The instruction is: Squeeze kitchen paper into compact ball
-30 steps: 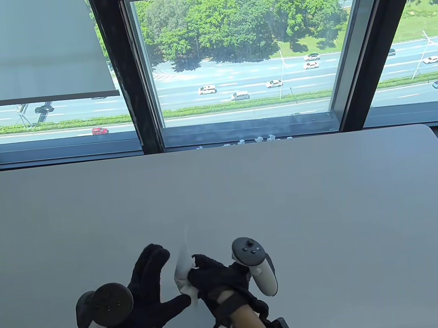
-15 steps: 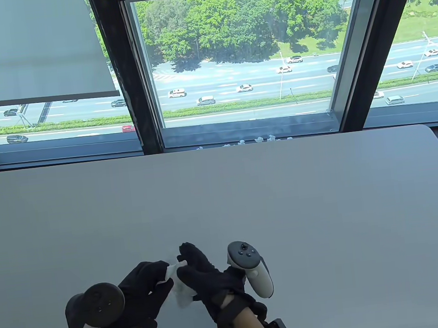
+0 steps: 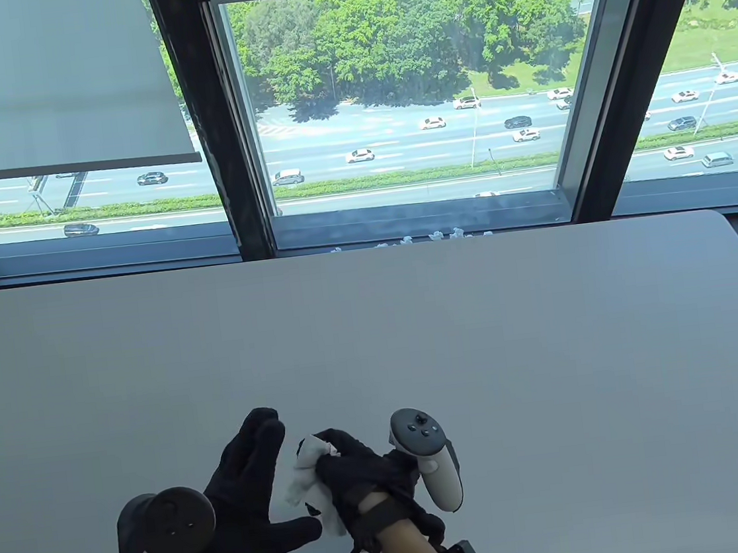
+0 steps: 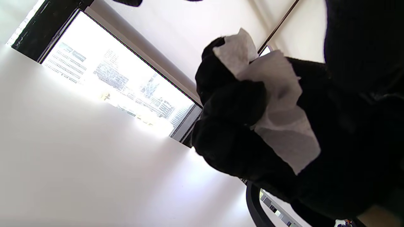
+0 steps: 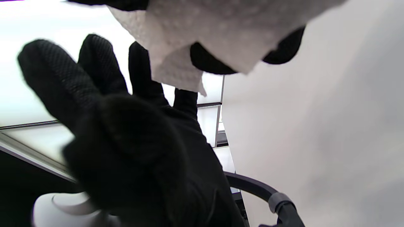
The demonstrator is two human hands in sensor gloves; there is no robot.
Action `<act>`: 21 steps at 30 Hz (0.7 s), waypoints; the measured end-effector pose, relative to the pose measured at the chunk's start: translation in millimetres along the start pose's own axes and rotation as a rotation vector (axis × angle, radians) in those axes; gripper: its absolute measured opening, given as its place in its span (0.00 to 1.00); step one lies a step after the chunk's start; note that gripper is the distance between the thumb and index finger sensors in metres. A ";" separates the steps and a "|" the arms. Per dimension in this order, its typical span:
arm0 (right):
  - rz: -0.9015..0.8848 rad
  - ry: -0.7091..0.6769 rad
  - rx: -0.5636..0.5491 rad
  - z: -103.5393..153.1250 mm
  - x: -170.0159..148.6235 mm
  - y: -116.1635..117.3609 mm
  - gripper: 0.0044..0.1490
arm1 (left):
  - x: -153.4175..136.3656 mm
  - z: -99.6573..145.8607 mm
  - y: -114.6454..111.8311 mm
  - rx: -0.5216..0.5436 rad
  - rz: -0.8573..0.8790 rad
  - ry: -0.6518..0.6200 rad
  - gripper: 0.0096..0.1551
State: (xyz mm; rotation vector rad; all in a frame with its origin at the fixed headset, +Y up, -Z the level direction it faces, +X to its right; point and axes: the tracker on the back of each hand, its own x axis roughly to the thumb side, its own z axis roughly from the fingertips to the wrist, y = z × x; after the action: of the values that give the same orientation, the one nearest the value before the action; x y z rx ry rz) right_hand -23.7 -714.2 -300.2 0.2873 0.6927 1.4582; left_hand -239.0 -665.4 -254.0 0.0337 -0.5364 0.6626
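Behind the pale grey table (image 3: 414, 324) runs a wide window (image 3: 401, 93) looking onto trees and a road with cars, and a roller blind (image 3: 48, 87) covers the upper part of the pane on the left. Two gloved hands come in at the near edge, each with one tracker strapped to its back, and between them is one sheet of kitchen paper (image 3: 309, 480), white and only loosely crumpled.

The right hand (image 3: 358, 471) grips the paper in its curled fingers (image 4: 233, 104); in the left wrist view a tuft sticks up above those fingers and a flat flap hangs down toward the palm. The left hand (image 3: 248, 497) is spread wide, fingers straight and pointing away, thumb stretched toward the paper; from above the thumb tip lies just beside the lower edge of the sheet, though whether it touches cannot be told. In the right wrist view the left hand's four fingers (image 5: 94, 63) stand fanned behind the hanging paper corner.

Along the far table edge, below the window sill, a row of small white scraps (image 3: 431, 237) shows, too small to count surely; they lie well apart from the hands
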 end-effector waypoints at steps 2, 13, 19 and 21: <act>0.019 -0.017 0.060 -1.8 1.0 4.4 0.31 | 2.0 -1.1 -7.5 -0.024 -0.074 0.011 0.73; 0.180 -0.052 0.117 -0.3 6.8 20.1 0.63 | -4.3 2.8 15.2 0.245 -0.268 0.212 0.27; 0.197 0.035 -0.099 1.3 2.1 12.8 0.30 | 3.4 1.2 1.5 0.097 -0.232 0.064 0.57; 0.174 0.034 -0.071 -1.0 -0.1 4.3 0.23 | 1.5 -1.0 -1.4 0.004 -0.014 0.028 0.72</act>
State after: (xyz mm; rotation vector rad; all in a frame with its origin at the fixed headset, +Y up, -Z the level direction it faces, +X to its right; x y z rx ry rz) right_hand -27.7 -714.0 -298.5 0.2733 0.6541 1.6536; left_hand -236.7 -665.4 -253.9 0.0317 -0.5077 0.6498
